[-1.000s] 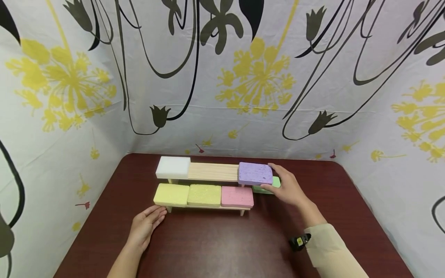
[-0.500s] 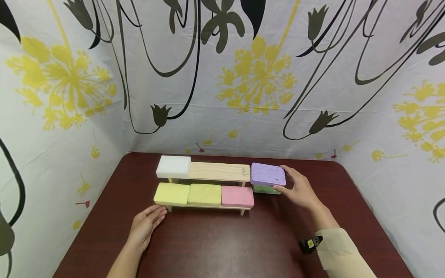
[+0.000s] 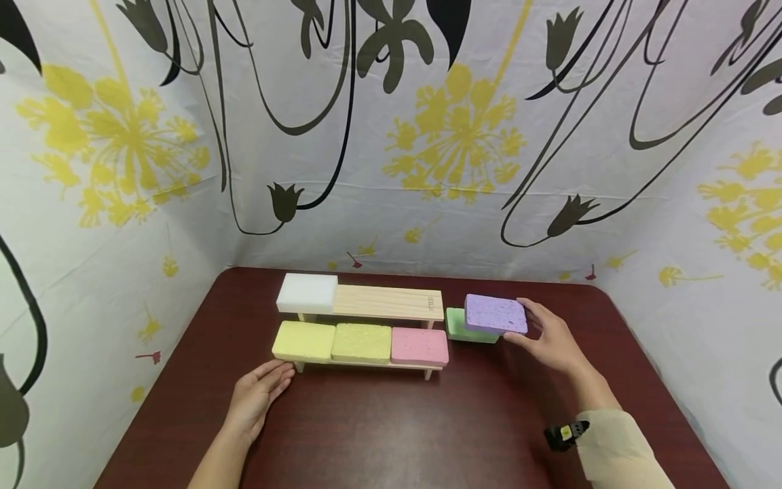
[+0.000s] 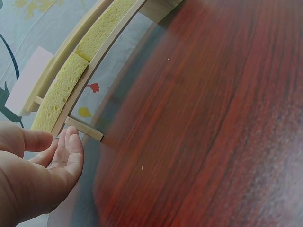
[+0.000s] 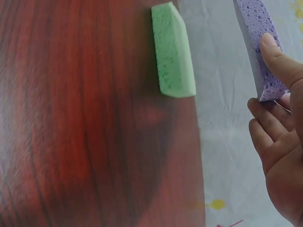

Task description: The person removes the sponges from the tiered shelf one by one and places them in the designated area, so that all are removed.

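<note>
Right hand (image 3: 552,343), purple sponge (image 3: 495,314) gripped, green sponge (image 3: 455,325) near

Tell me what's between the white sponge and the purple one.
In the head view, a bare stretch of the rear wooden stand, then the left end of the green sponge.

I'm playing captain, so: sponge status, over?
Right grip holding purple sponge aloft. Left grip at front shelf. Maybe in the way: green sponge, on table.

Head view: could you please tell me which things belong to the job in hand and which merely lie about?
Likely the job's: purple sponge in the right hand; front stand at the left hand; yellow sponges; pink sponge; white block; back stand; green sponge.

Just surroundings: table; patterned cloth.
</note>
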{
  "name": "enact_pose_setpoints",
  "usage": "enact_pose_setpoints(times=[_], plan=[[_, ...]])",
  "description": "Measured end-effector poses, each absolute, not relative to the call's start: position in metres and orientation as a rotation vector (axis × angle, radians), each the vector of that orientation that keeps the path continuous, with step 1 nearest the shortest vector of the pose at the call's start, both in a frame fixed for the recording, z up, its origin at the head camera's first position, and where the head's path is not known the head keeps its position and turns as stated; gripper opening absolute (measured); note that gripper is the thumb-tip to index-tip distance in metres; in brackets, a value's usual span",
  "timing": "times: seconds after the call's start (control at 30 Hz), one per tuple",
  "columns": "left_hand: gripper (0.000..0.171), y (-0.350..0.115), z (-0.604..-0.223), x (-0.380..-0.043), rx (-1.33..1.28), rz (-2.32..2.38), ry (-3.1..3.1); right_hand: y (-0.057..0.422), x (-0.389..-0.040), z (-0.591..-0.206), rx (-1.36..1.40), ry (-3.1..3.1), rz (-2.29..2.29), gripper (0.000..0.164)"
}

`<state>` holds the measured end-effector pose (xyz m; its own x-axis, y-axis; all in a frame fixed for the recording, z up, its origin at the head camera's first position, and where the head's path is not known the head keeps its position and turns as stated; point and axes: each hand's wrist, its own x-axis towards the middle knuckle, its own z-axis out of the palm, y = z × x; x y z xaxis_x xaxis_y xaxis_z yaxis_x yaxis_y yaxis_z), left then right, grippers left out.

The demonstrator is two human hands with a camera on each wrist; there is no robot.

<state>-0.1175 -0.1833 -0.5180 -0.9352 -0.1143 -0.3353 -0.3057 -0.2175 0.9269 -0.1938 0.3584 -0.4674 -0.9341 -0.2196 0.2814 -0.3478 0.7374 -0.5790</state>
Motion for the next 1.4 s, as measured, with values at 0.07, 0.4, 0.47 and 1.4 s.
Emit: enact_pose_setpoints(times=[0.07, 0.4, 0.47, 1.4], plan=[[0.043, -0.183, -0.518, -0.117, -0.510, 2.302, 1.881, 0.362, -0.193, -0.470, 0.452, -2.750, 0.969, 0.078], [0.042, -0.183, -0.517, -0.117, -0.517, 2.314, 1.874, 0.383, -0.193, -0.480, 0.465, -2.751, 0.929, 0.078], [0.043, -0.183, -0.517, -0.117, -0.516, 2.313, 1.878, 0.388, -0.193, -0.480, 0.466, -2.755, 0.916, 0.079], [0.045, -0.182, -0.518, -0.117, -0.504, 2.319, 1.887, 0.431, -0.196, -0.497, 0.331, -2.787, 0.851, 0.080]])
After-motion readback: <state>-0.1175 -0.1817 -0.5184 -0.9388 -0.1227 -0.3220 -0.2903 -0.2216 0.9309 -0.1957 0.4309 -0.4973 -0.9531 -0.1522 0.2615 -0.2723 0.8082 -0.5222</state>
